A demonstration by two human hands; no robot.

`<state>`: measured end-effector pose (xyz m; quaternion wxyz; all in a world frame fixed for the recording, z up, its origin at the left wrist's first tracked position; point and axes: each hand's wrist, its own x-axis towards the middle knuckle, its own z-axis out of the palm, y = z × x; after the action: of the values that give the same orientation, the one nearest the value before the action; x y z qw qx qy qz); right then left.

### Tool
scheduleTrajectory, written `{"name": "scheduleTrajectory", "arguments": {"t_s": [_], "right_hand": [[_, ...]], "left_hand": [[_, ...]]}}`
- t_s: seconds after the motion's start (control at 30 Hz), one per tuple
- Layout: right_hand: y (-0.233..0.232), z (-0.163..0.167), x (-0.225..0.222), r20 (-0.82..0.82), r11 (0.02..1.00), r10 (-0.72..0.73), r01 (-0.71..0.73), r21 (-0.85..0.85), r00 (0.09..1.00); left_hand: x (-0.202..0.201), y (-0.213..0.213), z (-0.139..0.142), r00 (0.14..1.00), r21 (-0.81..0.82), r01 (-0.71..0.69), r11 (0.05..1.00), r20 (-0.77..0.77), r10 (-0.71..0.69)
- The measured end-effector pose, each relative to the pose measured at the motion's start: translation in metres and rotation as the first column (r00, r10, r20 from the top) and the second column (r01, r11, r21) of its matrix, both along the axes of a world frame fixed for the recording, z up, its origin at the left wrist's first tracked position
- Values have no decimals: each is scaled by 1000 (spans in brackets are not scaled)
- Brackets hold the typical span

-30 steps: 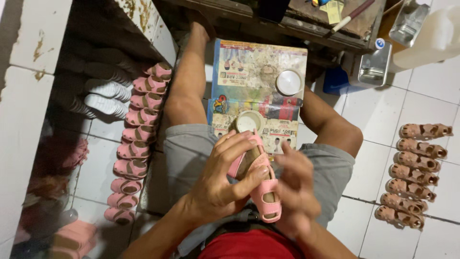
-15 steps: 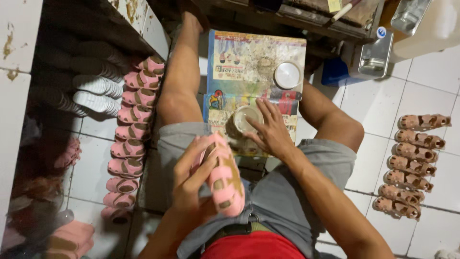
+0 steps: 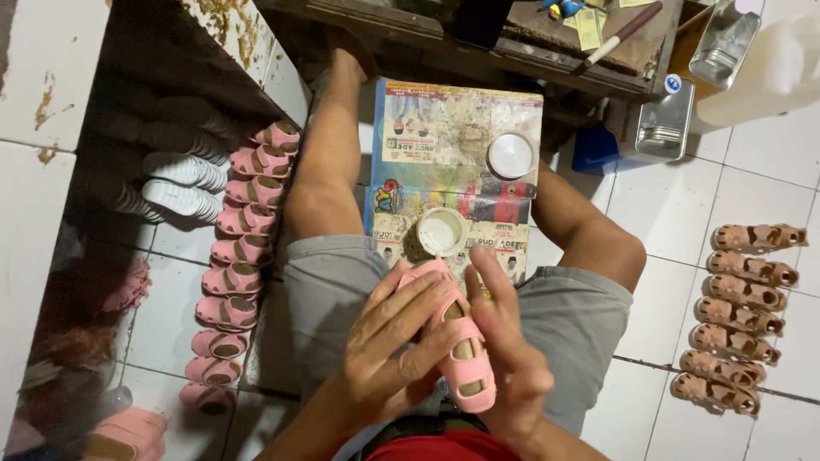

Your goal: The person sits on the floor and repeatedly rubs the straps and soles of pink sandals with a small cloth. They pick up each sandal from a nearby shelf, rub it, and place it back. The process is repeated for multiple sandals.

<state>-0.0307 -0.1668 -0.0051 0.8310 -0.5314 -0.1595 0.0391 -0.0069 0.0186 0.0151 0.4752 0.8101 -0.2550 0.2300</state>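
Sandal (image 3: 461, 350): pink, small, closed rounded toe, cut-out openings along the top showing a tan insole; I am seeing it lying lengthwise over the lap, toe end toward the board, heel end toward the body.
Where: it is sitting between both hands, above the grey shorts (image 3: 342, 282), just short of the open pot.
Left hand (image 3: 395, 350): I am watching it cupping the sandal from the left, fingers curled together and pressing on its side and upper.
Right hand (image 3: 506, 358): it is lying flat along the sandal's right side, fingers straight and close together, touching it; no object is pinched in it.
Board (image 3: 461, 145): printed, stained, resting across the knees, carrying a round white lid (image 3: 511, 154) and an open pot (image 3: 442, 231) with white paste.
Left floor: a row of pink sandals (image 3: 239, 282) is lining up beside the leg.
Right floor: a row of brown sandals (image 3: 739, 316) is standing on white tiles (image 3: 683, 205).
Change: half a second back the right hand was reaching out to the pot while the left alone was holding the sandal raised; now the right hand is back on the sandal and both are gripping it lower, nearer the body.
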Motion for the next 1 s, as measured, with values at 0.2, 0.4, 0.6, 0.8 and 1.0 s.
{"name": "scheduleTrajectory", "arguments": {"t_s": [0.2,0.4,0.6,0.8,1.0], "right_hand": [[12,-8,7,331,919,-243,326,-224,912],[-3,-27,13,509,846,-269,453,-280,817],[-8,-23,21,337,903,-203,309,-299,919],[0,-14,24,506,894,-305,426,-141,807],[-8,-16,28,613,789,-328,565,-240,719]], "left_hand": [[2,-1,5,999,16,-12,1000,33,12],[4,-1,17,999,40,35,999,-42,-33],[3,-2,25,995,76,47,996,-94,-40],[1,-6,30,969,-41,46,998,-241,-55],[0,-8,34,935,-85,71,994,-342,-97]]}}
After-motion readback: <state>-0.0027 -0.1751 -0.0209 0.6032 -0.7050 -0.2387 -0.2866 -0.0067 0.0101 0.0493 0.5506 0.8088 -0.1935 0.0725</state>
